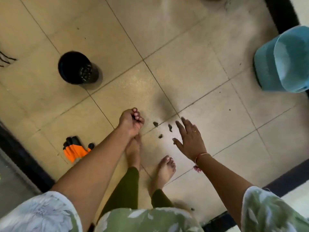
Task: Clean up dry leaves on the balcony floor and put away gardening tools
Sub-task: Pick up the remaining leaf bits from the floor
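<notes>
Three small dark dry leaves lie on the beige tiled floor, between my two hands. My left hand hangs just left of them with its fingers curled shut around some dark bits of leaf. My right hand is open with fingers spread, right beside the leaves and a little above the floor. An orange and black gardening glove lies on the floor at the left, near my left forearm.
An empty black plastic pot lies on its side at the upper left. A light blue bucket lies on its side at the right edge. Black borders frame the floor at left and lower right. My bare feet stand below the leaves.
</notes>
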Available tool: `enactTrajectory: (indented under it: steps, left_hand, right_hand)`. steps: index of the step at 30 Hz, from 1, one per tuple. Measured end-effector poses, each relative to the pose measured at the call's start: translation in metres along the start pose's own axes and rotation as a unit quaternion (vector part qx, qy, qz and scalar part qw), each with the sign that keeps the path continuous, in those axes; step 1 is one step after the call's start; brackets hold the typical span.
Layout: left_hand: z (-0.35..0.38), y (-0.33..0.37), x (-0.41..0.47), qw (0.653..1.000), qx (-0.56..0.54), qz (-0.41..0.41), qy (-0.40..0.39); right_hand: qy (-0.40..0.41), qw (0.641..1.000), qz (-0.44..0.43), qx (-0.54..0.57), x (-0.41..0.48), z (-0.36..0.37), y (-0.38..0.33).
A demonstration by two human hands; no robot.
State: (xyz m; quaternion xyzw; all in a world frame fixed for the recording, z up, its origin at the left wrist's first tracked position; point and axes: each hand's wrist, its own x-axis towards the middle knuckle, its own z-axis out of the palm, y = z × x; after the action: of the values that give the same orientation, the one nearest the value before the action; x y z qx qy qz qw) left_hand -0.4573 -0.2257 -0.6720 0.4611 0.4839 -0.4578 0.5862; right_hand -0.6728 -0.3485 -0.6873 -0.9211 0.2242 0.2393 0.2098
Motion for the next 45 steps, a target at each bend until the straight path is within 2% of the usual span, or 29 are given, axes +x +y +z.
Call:
enactTrajectory:
  steps: [5, 9, 12, 15, 20, 26, 30, 32, 35, 38, 39, 41, 42, 45]
  left_hand:
    - [-0.018, -0.013, 0.058, 0.999, 0.040, -0.008, -0.008]
    - [-0.032, -0.011, 0.099, 0.996, 0.084, -0.001, -0.023]
    - [-0.033, -0.002, 0.130, 0.995, 0.092, 0.011, -0.040]
    - [-0.032, 0.009, 0.147, 0.995, 0.066, 0.016, -0.071]
    - [-0.012, 0.026, 0.164, 0.993, 0.050, 0.037, -0.102]
    - [0.002, 0.064, 0.176, 0.988, -0.019, 0.092, -0.125]
    - [-0.008, 0.085, 0.176, 0.985, -0.054, 0.111, -0.117]
    - [-0.019, 0.083, 0.175, 0.986, -0.049, 0.111, -0.112]
    - [-0.032, 0.072, 0.171, 0.989, -0.036, 0.097, -0.104]
    - [-0.041, 0.061, 0.167, 0.990, 0.003, 0.076, -0.118]
    - [-0.039, 0.058, 0.165, 0.989, 0.027, 0.068, -0.131]
    - [-0.031, 0.048, 0.157, 0.982, 0.073, 0.051, -0.168]
    - [-0.026, 0.044, 0.152, 0.977, 0.079, 0.042, -0.195]
    - [-0.012, 0.037, 0.142, 0.962, 0.012, -0.003, -0.272]
  right_hand:
    - [-0.039, 0.978, -0.162, -0.123, -0.004, 0.089, 0.040]
    - [-0.024, 0.976, -0.187, -0.113, 0.007, 0.143, 0.061]
    - [0.001, 0.946, -0.309, -0.094, 0.053, 0.164, 0.048]
    - [0.047, 0.917, -0.383, -0.097, 0.113, 0.160, 0.015]
    - [0.093, 0.862, -0.468, -0.172, 0.194, 0.131, -0.017]
    - [0.124, 0.824, -0.522, -0.183, 0.237, 0.103, -0.023]
    - [0.110, 0.787, -0.579, -0.183, 0.252, 0.085, -0.029]
    - [0.090, 0.794, -0.577, -0.171, 0.258, 0.079, -0.036]
    - [0.091, 0.827, -0.537, -0.137, 0.266, 0.077, -0.047]
    - [0.080, 0.907, -0.412, 0.009, 0.264, 0.062, -0.064]
    - [0.114, 0.915, -0.378, 0.083, 0.259, 0.054, -0.071]
    - [0.196, 0.905, -0.333, 0.177, 0.248, 0.040, -0.093]
    - [0.226, 0.904, -0.322, 0.168, 0.244, 0.037, -0.104]
    - [0.285, 0.904, -0.316, 0.032, 0.242, 0.040, -0.121]
